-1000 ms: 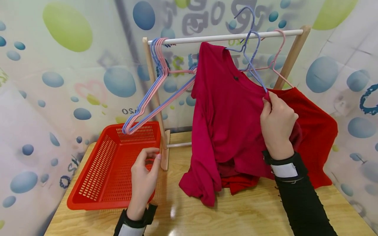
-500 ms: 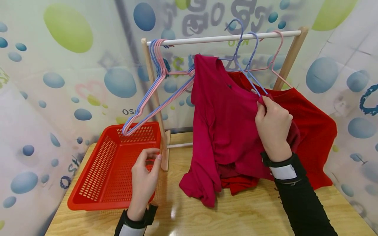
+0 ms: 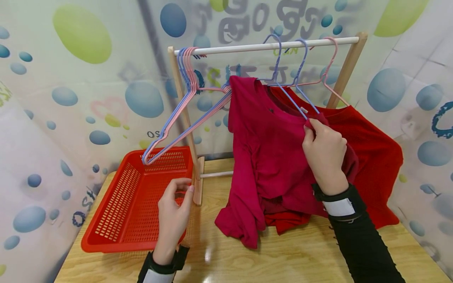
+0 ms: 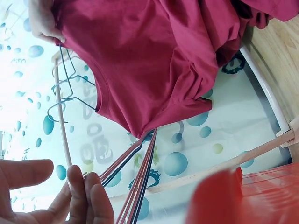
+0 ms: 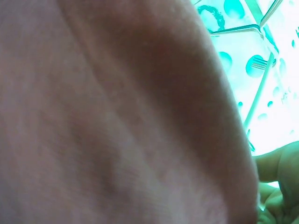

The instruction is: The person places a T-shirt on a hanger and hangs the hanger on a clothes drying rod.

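A magenta long-sleeved shirt hangs on a blue hanger. My right hand pinches the shirt's right shoulder together with the hanger's end. That hanger's hook curves over the white rail; whether its weight rests there I cannot tell. Beside the red basket's right edge, my left hand holds nothing, thumb and fingers loosely bent and apart. In the left wrist view its fingers hang below the shirt. The right wrist view is mostly filled by blurred skin.
Several blue and pink hangers bunch at the rail's left end. Right of the shirt, a red garment hangs from a pink hanger, with another blue hanger between. The wooden rack post stands on the table.
My right hand has moved slightly left and down with the shirt and hanger. The hook has dropped from above the rail to its level. The left hand stays still.
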A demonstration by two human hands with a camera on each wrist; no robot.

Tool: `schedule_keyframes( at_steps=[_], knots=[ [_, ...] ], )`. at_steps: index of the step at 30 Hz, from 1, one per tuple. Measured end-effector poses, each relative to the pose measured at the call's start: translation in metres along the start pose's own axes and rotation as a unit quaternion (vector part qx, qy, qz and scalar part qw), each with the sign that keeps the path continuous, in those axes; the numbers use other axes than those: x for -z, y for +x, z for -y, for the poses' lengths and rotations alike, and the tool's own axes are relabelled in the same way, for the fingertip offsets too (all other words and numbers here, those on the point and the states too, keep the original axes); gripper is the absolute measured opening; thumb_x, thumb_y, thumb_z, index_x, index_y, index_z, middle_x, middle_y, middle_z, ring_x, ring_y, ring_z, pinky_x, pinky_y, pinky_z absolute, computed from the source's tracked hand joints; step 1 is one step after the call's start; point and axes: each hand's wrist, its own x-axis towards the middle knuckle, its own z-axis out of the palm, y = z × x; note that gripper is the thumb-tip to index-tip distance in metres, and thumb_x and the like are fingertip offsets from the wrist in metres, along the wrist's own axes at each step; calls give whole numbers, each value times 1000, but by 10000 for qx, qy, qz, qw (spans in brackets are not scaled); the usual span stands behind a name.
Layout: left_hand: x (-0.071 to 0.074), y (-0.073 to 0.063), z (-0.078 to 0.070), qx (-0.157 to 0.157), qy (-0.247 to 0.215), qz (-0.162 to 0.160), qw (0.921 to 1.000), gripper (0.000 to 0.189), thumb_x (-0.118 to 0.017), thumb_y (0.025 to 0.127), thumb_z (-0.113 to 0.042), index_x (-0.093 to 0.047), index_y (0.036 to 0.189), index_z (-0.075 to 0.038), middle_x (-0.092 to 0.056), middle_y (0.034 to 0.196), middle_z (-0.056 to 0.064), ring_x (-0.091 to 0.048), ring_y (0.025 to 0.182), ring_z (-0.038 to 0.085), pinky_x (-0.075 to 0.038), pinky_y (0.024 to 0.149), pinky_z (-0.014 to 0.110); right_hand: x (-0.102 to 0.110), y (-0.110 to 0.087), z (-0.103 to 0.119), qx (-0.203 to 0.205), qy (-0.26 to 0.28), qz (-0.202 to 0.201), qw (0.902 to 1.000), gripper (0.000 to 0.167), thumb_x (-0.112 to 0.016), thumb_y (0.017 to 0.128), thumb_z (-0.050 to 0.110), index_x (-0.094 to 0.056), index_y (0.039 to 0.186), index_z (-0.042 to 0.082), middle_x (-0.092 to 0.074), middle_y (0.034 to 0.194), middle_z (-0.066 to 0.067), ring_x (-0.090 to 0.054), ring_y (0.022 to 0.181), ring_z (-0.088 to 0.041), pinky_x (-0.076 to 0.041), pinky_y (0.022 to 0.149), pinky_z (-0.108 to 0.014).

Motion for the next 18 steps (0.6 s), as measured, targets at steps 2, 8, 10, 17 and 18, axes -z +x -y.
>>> schedule_keyframes(
  at_steps=[2, 8, 10, 17, 18],
  knots=[
    [0, 0, 0, 11, 16, 3, 10000, 15, -65, 89, -14, -63, 105, -13, -62, 88, 0, -55, 81, 7, -49, 77, 34, 0, -1, 0, -22, -11, 48, 10000, 29, -51, 95, 22, -69, 111, 5, -69, 101, -21, -60, 74, -48, -44, 62, -62],
    [0, 0, 0, -11, 17, 5, 10000, 15, -65, 89, -14, -63, 104, -13, -62, 88, 0, -55, 81, 8, -49, 77, 33, 1, -3, 1, -123, -21, 197, 9997, 30, -51, 95, 22, -68, 113, 5, -68, 103, -22, -59, 75, -48, -45, 62, -61],
    [0, 0, -1, -19, 13, 0, 10000, 15, -65, 89, -14, -63, 104, -13, -62, 88, 0, -55, 81, 8, -49, 77, 34, 2, -3, 2, -135, -43, 256, 9996, 30, -51, 95, 22, -68, 114, 5, -68, 104, -22, -59, 75, -49, -45, 61, -62],
    [0, 0, -2, 7, 36, -26, 10000, 15, -65, 89, -14, -63, 104, -13, -62, 89, 0, -55, 81, 7, -49, 77, 33, 4, -3, 2, -174, -152, 551, 9982, 30, -51, 94, 22, -67, 115, 7, -67, 105, -23, -57, 74, -52, -44, 59, -63],
    [0, 0, -2, 11, 36, -27, 10000, 15, -65, 89, -14, -63, 104, -13, -62, 89, 0, -55, 82, 7, -49, 77, 33, 4, -3, 2, -178, -163, 583, 9980, 30, -51, 94, 22, -67, 115, 7, -67, 105, -23, -57, 74, -52, -44, 59, -63]
  ],
)
